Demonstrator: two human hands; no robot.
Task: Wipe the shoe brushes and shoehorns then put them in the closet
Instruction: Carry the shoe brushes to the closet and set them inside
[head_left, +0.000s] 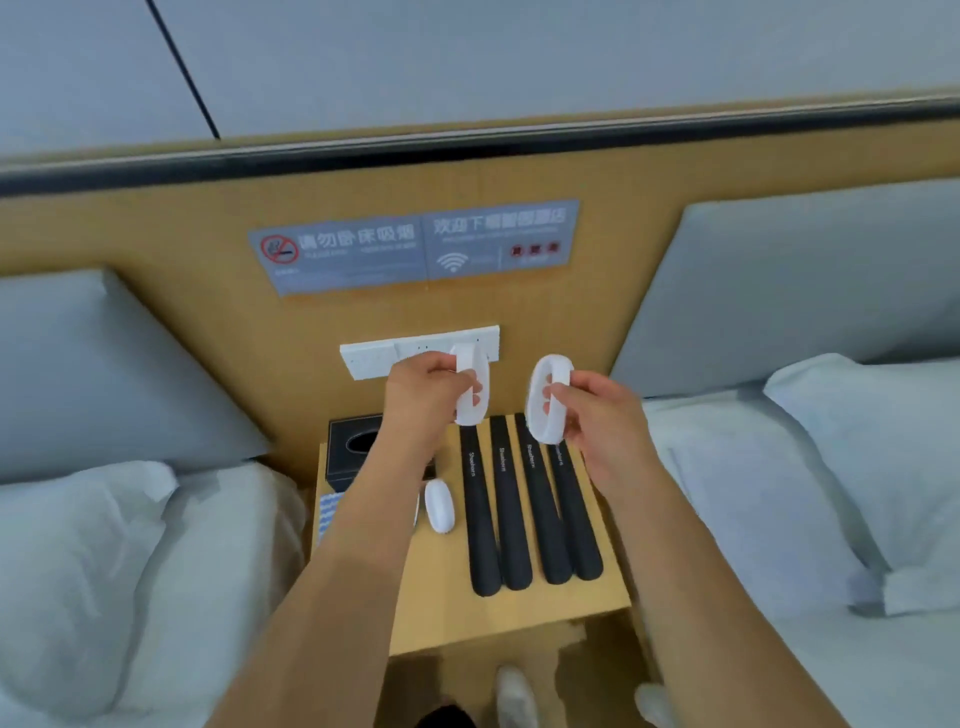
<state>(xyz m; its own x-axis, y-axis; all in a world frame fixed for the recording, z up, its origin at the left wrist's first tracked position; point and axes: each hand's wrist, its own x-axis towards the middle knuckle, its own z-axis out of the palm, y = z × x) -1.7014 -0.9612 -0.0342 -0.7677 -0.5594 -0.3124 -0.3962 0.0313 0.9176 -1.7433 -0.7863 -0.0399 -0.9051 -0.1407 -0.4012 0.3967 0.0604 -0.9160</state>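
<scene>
Left hand (423, 387) grips a white brush (471, 387), right hand (597, 410) grips another brush (546, 397), both held mid-frame above the bench (608, 592). Third brush (439, 505) lies on bench, left of 4 black shoehorns (524, 504) in a row. Tissue box (353, 447) at back left.

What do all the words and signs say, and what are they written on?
"Shoehorn": white print on each of the four black shoehorns.
"请勿卧床吸烟": wall sign, left half, beside a no-smoking symbol.
Right half: a Wi-Fi symbol; its heading and all small print are too blurred to read.
White shoe brushes: no text visible.
</scene>
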